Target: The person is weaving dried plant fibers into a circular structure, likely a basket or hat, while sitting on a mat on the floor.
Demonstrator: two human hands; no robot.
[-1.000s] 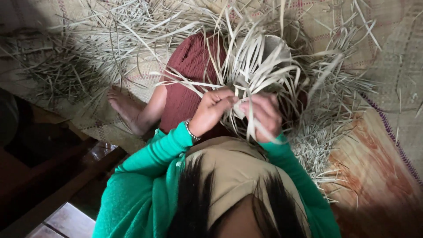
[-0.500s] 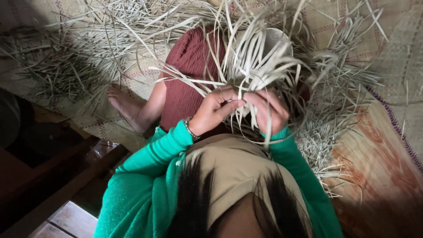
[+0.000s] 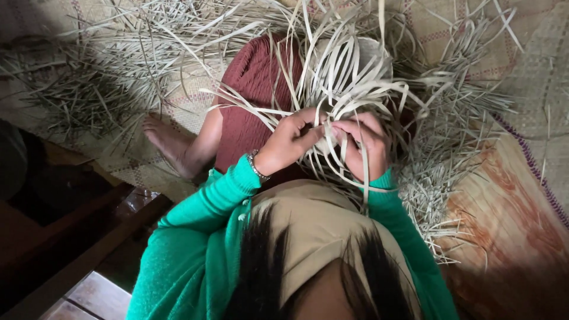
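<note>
Pinched between thumb and forefinger of the left hand [image 3: 290, 139]: a few pale strips from the bundle of flat fibre strips [image 3: 347, 83], grip closed tight on them. Right hand [image 3: 364, 145] just beside, fingers curled down over the same strips, thumb hidden, grip shut around the strands as far as can be seen. Fingertips of both hands nearly touching over the lap. Left wrist bent slightly upward, thin bracelet [image 3: 256, 167] at the cuff of a green sleeve [image 3: 207, 219]; forearm angled up from lower left. Right forearm shorter in view, green cuff just below the knuckles, elbow tucked toward lower right. Bundle fanned upward and outward from the grip, long loose ends arching over a dark red skirt [image 3: 255, 89] and a rounded pale woven piece [image 3: 370, 50] partly buried among them. Bare foot [image 3: 169, 142] sticking out to the left of the knee, resting on the woven mat [image 3: 462, 26]. Loose cuttings [image 3: 83, 77] scattered thick across the mat toward its upper left, more heaped near its right edge. Orange patterned cloth [image 3: 504, 219] at lower right. Dark wooden floor [image 3: 77, 249] at lower left, beyond the mat's edge.
</note>
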